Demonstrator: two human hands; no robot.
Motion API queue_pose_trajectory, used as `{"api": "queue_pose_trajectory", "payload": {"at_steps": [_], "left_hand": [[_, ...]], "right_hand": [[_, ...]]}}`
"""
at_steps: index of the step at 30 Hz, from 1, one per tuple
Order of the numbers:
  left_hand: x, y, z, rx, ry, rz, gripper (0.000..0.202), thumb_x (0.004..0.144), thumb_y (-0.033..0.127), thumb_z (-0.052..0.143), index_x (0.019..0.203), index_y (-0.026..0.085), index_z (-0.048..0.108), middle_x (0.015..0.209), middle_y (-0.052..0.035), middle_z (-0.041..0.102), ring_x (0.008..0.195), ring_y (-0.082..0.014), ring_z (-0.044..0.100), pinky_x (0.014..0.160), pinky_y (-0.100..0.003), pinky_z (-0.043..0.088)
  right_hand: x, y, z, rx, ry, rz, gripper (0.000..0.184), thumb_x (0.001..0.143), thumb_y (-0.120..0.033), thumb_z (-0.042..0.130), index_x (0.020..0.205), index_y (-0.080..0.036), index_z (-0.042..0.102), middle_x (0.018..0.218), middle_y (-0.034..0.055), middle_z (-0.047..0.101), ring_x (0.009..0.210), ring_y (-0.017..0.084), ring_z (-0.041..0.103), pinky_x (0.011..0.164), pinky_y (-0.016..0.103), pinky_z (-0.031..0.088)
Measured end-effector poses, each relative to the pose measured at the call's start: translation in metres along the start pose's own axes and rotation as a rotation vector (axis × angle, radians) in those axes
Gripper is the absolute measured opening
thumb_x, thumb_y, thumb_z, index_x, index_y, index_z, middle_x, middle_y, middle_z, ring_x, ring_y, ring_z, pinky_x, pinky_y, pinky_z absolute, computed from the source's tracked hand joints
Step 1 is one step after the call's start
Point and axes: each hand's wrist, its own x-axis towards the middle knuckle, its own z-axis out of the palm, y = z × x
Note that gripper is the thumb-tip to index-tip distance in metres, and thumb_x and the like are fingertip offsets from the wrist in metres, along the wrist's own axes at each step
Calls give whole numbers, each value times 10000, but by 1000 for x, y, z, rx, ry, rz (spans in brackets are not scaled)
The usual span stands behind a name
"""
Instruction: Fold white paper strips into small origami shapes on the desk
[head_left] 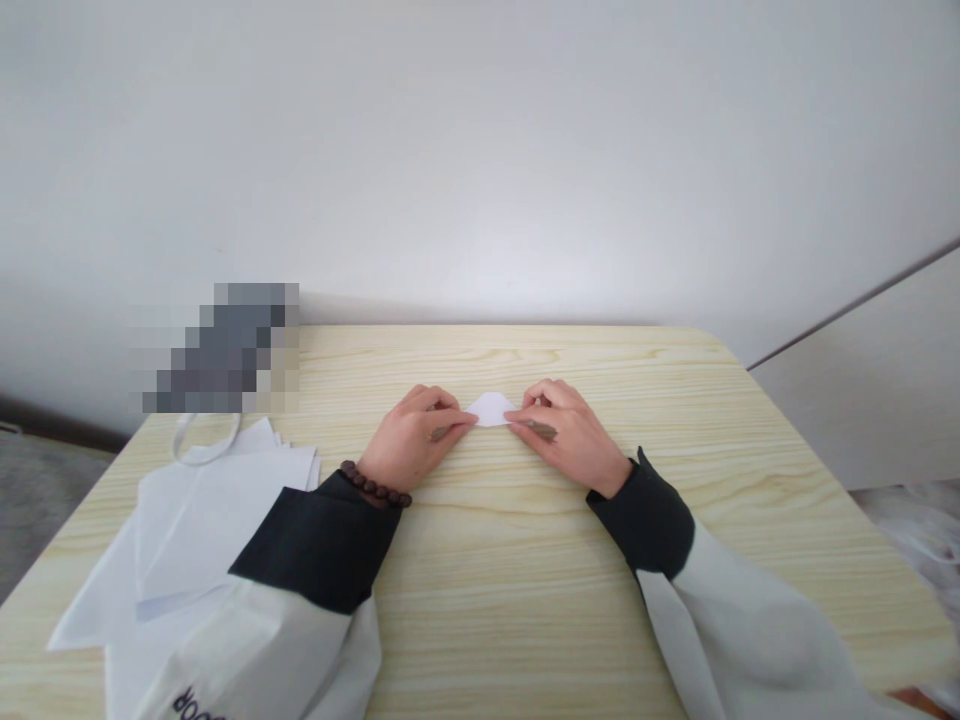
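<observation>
Beyond the middle of the pale wood-grain table [495, 600], toward its far edge: a small white paper piece [493, 408] with a peaked outline, pinched thumb-to-finger at its left end by the bare left hand [412, 432] and likewise at its right end by the bare right hand [576, 435]. Best to grip lightly and evenly, both ends level, without tugging outward, to avoid tearing. At the table's left side, loose white paper sheets [210, 520], best not disturbed.
</observation>
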Motion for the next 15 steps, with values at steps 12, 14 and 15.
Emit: {"api": "queue_pose_trajectory", "payload": {"at_steps": [12, 14, 15], "left_hand": [[0, -2, 3, 36, -75, -49, 303, 898, 216, 427, 1090, 130, 645, 919, -93, 614, 860, -204, 542, 801, -351, 447], [1, -2, 3, 53, -79, -61, 312, 899, 224, 423, 1105, 130, 637, 918, -94, 614, 858, -207, 543, 800, -357, 446], [1, -1, 4, 59, -82, -67, 311, 896, 237, 431, 1105, 134, 637, 906, -92, 615, 849, -208, 543, 791, -357, 447]], "right_hand": [[2, 1, -2, 211, -58, 119, 212, 902, -285, 493, 925, -197, 684, 825, 45, 624, 802, 158, 552, 748, 294, 429], [2, 1, -1, 207, -70, 151, 231, 906, -293, 482, 981, -192, 677, 802, 44, 606, 772, 156, 545, 723, 290, 432], [2, 1, -1, 196, -74, 161, 247, 906, -297, 480, 1025, -187, 665, 794, 44, 595, 765, 158, 541, 719, 293, 432]]}}
